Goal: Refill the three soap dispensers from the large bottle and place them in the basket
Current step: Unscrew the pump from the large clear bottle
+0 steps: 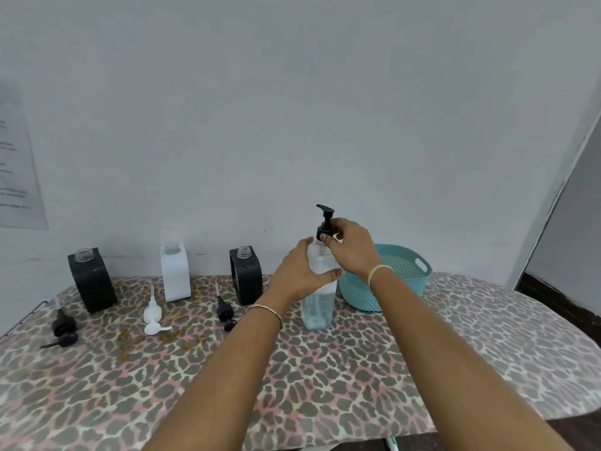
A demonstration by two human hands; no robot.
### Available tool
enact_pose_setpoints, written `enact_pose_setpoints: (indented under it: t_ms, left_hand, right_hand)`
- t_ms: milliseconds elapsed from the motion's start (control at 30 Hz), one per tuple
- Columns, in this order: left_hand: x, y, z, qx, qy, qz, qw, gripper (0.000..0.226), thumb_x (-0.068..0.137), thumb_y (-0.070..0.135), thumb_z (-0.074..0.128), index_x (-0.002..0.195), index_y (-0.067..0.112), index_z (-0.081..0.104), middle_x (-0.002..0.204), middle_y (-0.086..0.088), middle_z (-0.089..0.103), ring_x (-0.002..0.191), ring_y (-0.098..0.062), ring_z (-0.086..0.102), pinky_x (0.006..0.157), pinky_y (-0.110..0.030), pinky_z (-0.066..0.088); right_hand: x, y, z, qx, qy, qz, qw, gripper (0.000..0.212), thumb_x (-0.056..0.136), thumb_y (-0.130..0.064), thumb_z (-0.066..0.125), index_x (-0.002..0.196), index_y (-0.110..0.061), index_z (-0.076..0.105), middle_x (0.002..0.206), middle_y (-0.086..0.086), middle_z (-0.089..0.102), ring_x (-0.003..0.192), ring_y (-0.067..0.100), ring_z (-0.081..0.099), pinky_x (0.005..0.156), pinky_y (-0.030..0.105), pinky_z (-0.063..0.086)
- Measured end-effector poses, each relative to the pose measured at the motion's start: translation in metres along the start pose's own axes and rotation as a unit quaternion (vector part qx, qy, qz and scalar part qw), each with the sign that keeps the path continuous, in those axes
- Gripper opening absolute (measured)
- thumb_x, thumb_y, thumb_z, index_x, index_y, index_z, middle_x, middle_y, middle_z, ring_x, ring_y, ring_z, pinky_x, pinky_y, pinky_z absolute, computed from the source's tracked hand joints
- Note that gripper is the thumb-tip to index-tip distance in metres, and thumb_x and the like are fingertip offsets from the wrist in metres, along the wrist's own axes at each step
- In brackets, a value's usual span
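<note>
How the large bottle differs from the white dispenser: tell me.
The large bottle is clear; the white dispenser opaque. The large bottle carries its black pump; the white dispenser's neck is open, its white pump lying in front. The left hand grips the large bottle, the right hand its pump; the white dispenser stands untouched. Both stand upright.

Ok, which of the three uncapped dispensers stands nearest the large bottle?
The right-hand black dispenser, just left of the large bottle that the left hand holds. The white dispenser and the other black dispenser stand farther left.
</note>
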State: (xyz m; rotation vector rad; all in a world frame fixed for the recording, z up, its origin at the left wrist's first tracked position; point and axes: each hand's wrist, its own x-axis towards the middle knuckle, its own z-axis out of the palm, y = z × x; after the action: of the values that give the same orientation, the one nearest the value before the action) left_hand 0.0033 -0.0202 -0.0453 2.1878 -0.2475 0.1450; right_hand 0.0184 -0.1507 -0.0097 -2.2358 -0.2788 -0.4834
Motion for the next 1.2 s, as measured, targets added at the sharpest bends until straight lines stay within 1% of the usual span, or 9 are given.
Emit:
enact_pose_setpoints:
  t_ms: [100, 233, 400, 533, 667, 767, 933, 1067, 1200]
  left_hand:
    - [0.000, 0.008, -0.002, 0.057, 0.023, -0.030, 0.998, 0.088, 0.072, 0.059, 0.071, 0.141, 0.023, 0.032, 0.126, 0.000, 0.058, 0.113, -0.021, 0.057, 0.090, -0.037, 0.050]
    - [0.005, 0.009, -0.003, 0.080, 0.052, -0.048, 0.994, 0.068, 0.071, 0.058, 0.068, 0.126, 0.027, 0.044, 0.108, 0.002, 0.063, 0.096, -0.019, 0.061, 0.081, -0.038, 0.053]
    - [0.006, 0.005, 0.001, 0.021, 0.059, -0.049, 0.997, 0.078, 0.070, 0.057, 0.071, 0.135, 0.026, 0.041, 0.122, 0.002, 0.061, 0.106, -0.020, 0.060, 0.085, -0.038, 0.052]
    - [0.004, 0.003, 0.001, 0.002, 0.060, -0.042, 0.997, 0.087, 0.068, 0.064, 0.072, 0.139, 0.025, 0.038, 0.136, 0.001, 0.053, 0.121, -0.022, 0.054, 0.094, -0.039, 0.048]
    - [0.001, 0.005, 0.002, 0.003, 0.063, -0.034, 0.997, 0.081, 0.069, 0.063, 0.071, 0.134, 0.025, 0.042, 0.129, 0.003, 0.058, 0.114, -0.020, 0.058, 0.086, -0.036, 0.050]
    - [0.001, 0.007, 0.001, 0.009, 0.062, -0.041, 0.997, 0.074, 0.071, 0.059, 0.071, 0.130, 0.025, 0.043, 0.122, 0.002, 0.062, 0.107, -0.021, 0.060, 0.080, -0.036, 0.051]
    - [0.000, 0.011, 0.002, 0.021, 0.067, -0.052, 0.996, 0.069, 0.073, 0.053, 0.072, 0.130, 0.025, 0.044, 0.123, 0.000, 0.061, 0.110, -0.023, 0.059, 0.081, -0.034, 0.050]
    - [-0.001, 0.009, 0.000, 0.002, 0.070, -0.052, 0.996, 0.073, 0.070, 0.058, 0.074, 0.130, 0.027, 0.045, 0.126, 0.005, 0.060, 0.111, -0.019, 0.059, 0.082, -0.033, 0.049]
    - [-0.002, 0.008, 0.001, -0.012, 0.076, -0.046, 0.996, 0.086, 0.069, 0.060, 0.074, 0.140, 0.026, 0.039, 0.138, 0.004, 0.052, 0.123, -0.019, 0.052, 0.093, -0.035, 0.046]
  right_hand:
    - [0.001, -0.004, 0.001, 0.003, -0.014, 0.009, 1.000, 0.025, 0.090, -0.022, 0.061, 0.115, -0.017, 0.065, 0.112, 0.000, 0.067, 0.109, 0.019, 0.058, 0.097, 0.035, 0.044]
    - [0.001, 0.001, 0.012, -0.008, 0.042, 0.033, 0.999, 0.039, 0.076, -0.045, 0.072, 0.110, -0.027, 0.066, 0.107, -0.004, 0.066, 0.105, 0.019, 0.058, 0.090, 0.040, 0.048]
    - [0.005, 0.005, 0.015, -0.005, 0.040, 0.026, 0.999, 0.033, 0.079, -0.035, 0.068, 0.112, -0.032, 0.064, 0.099, -0.009, 0.068, 0.107, 0.023, 0.056, 0.092, 0.045, 0.046]
    - [0.000, 0.009, 0.002, 0.122, -0.009, 0.046, 0.991, 0.045, 0.087, -0.020, 0.068, 0.129, -0.019, 0.054, 0.107, -0.005, 0.067, 0.111, 0.012, 0.053, 0.094, 0.029, 0.040]
    - [-0.003, 0.010, 0.006, 0.134, 0.059, 0.054, 0.988, 0.041, 0.075, -0.033, 0.080, 0.110, -0.019, 0.064, 0.100, -0.007, 0.068, 0.096, 0.008, 0.057, 0.080, 0.021, 0.043]
    - [0.001, 0.005, 0.012, 0.121, 0.068, 0.050, 0.989, 0.039, 0.071, -0.033, 0.082, 0.103, -0.018, 0.064, 0.094, -0.009, 0.067, 0.088, 0.003, 0.058, 0.078, 0.018, 0.043]
    - [0.009, -0.003, 0.019, 0.117, 0.038, 0.052, 0.991, 0.051, 0.071, -0.034, 0.082, 0.114, -0.016, 0.062, 0.101, -0.009, 0.068, 0.092, 0.005, 0.064, 0.088, 0.030, 0.053]
    - [0.008, 0.004, 0.014, 0.045, 0.083, 0.038, 0.995, 0.041, 0.069, -0.041, 0.081, 0.100, -0.021, 0.063, 0.098, -0.008, 0.064, 0.087, 0.008, 0.057, 0.078, 0.026, 0.047]
    - [0.004, 0.015, 0.005, 0.075, 0.088, 0.038, 0.993, 0.036, 0.069, -0.042, 0.082, 0.093, -0.021, 0.066, 0.088, -0.008, 0.063, 0.076, 0.006, 0.055, 0.071, 0.022, 0.045]
